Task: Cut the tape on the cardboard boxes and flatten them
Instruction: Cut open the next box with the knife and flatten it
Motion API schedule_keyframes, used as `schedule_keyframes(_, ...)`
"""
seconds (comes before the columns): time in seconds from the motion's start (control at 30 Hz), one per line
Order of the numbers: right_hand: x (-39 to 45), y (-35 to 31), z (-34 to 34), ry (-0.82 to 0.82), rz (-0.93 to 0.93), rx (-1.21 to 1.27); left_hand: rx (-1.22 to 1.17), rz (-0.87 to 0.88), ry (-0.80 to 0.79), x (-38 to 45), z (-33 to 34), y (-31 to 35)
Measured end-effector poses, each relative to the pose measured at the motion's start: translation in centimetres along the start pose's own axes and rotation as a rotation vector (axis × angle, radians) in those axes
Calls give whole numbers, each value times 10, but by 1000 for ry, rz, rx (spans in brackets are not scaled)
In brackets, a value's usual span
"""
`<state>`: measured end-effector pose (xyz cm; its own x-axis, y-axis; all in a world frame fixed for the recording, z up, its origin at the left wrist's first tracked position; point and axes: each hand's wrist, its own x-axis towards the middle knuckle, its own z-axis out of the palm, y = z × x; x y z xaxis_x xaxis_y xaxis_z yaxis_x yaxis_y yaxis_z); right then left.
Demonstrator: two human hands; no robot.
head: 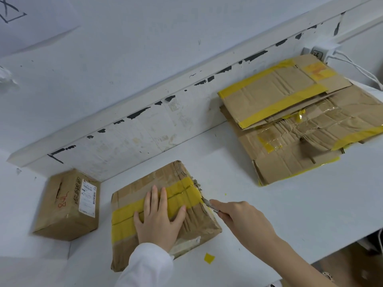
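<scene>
Head view: on the white tabletop (269, 204), the left hand (158, 218) presses flat, fingers spread, on a yellow-taped cardboard box (165, 212). The right hand (246, 218) grips a utility knife (209, 205), blade at the box's right edge. Flattened cardboard (300, 121) lies far right.

The left hand (158, 218) covers the middle of the yellow tape band (180, 195) on the brown cardboard box (199, 222). The right hand (246, 218) hides most of the slim metal cutter (209, 205) (blade tip too small to make out). Left of both hands, the white shipping label (88, 196) is unreadable.
</scene>
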<state>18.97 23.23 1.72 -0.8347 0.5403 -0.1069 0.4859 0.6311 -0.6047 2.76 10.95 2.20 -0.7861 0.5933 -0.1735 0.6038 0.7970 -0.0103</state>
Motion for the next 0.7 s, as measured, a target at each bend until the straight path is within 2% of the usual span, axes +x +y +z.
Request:
schedule_keyframes(0.23, -27, 9, 11, -2, 43, -42, -1, 12, 10, -1, -1, 1)
schedule_keyframes(0.4, -33, 22, 10, 26, 102, 172, 15, 45, -4, 0, -5, -2)
schedule_keyframes(0.47, -37, 31, 11, 33, 146, 258, 16, 148, 66, -6, -11, -1)
schedule_keyframes(0.57, -42, 43, 15, 23, 210, 356, 119, 462, 173, -15, -13, 3)
schedule_keyframes(0.7, -42, 51, 20, -9, 275, 447, 265, 533, 110, -22, -11, 11)
